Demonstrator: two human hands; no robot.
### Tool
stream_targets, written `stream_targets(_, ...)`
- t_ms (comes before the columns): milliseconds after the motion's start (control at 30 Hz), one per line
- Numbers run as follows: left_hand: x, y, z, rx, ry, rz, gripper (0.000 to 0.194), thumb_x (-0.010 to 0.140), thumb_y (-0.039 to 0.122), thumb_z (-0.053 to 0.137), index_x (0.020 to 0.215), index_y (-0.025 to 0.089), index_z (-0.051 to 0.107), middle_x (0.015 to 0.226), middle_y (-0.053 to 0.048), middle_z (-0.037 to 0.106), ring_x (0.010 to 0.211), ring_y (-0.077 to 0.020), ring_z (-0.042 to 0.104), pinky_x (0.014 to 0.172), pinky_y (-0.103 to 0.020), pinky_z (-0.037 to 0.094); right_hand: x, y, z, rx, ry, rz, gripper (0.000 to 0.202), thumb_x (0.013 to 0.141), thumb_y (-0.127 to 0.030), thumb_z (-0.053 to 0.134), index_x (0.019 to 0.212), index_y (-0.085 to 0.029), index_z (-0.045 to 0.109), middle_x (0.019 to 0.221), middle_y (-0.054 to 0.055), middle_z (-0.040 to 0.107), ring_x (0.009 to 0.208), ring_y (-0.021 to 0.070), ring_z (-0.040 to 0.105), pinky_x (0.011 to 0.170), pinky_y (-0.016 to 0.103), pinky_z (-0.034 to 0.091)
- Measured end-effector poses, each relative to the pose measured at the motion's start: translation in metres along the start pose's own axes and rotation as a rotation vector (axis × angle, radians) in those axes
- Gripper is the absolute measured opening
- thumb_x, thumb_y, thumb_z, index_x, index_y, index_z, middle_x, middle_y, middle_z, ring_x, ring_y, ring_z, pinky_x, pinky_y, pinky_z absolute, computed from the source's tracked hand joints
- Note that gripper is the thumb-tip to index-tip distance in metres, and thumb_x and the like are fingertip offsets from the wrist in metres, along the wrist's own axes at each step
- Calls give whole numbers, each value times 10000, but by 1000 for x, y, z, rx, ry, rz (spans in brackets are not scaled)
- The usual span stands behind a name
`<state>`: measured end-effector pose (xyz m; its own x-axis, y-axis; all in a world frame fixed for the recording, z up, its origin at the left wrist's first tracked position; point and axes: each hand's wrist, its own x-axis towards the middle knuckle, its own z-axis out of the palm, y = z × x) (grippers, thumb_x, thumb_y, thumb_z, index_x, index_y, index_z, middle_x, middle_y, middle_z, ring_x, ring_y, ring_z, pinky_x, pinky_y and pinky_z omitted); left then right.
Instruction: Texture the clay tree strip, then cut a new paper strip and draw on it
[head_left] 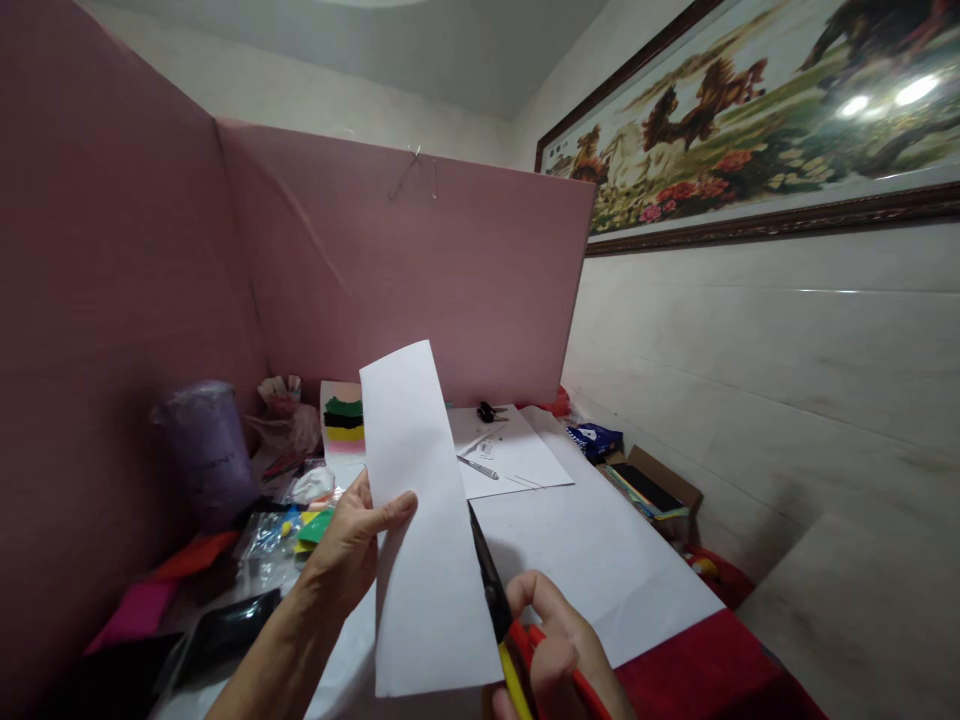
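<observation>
Head view: mid-frame, white paper (424, 580) is pinched by the left hand (360, 535), thumb in front; at bottom centre, beside its right edge, scissors (490, 590) are gripped in the right hand's (559, 635) curled fingers.

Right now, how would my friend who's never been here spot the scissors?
Start at the big pink panel at the back, then come down to the tall white paper held up by the left hand. The scissors are in the right hand, along that paper's right edge. Their dark blades and red and yellow handles stand out against the plain white paper.
</observation>
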<state>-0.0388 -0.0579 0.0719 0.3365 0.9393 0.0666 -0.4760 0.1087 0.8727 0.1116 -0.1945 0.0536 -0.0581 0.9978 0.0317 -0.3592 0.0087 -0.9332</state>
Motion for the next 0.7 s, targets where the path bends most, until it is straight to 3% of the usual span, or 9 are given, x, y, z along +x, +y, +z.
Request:
stream_targets(200, 0, 0, 1, -11, 17, -3, 727, 528, 180, 867, 1191, 145, 568, 939, -133, 753, 747, -294, 722, 650, -338, 594, 5, -2, -3, 36, -65, 4, 756, 509, -897, 538, 829, -238, 353, 393, -120, 425, 337, 51, 330, 392, 167, 335)
stream_targets(433, 3, -2, -2, 1, 16, 21, 594, 558, 189, 858, 1084, 142, 586, 915, -124, 753, 719, -273, 720, 638, -331, 594, 10, -2, 2, 99, -40, 18, 685, 601, -838, 578, 828, -244, 326, 405, -133, 408, 331, 35, 321, 380, 132, 305)
stream_targets(567, 6, -3, -4, 1, 39, 29, 658, 539, 205, 867, 1127, 136, 581, 908, -125, 754, 718, -277, 718, 622, -331, 593, 15, -3, 5, 141, 15, 68, 657, 623, -757, 668, 845, -249, 316, 390, -160, 346, 329, 22, 275, 377, 112, 274)
stream_targets(700, 7, -3, -6, -7, 59, 36, 714, 527, 209, 872, 1174, 140, 575, 919, -125, 755, 733, -282, 719, 621, -329, 593, 20, -4, 6, 136, -3, 143, 718, 542, -780, 693, 830, -263, 287, 356, -158, 349, 305, 44, 272, 323, 126, 255)
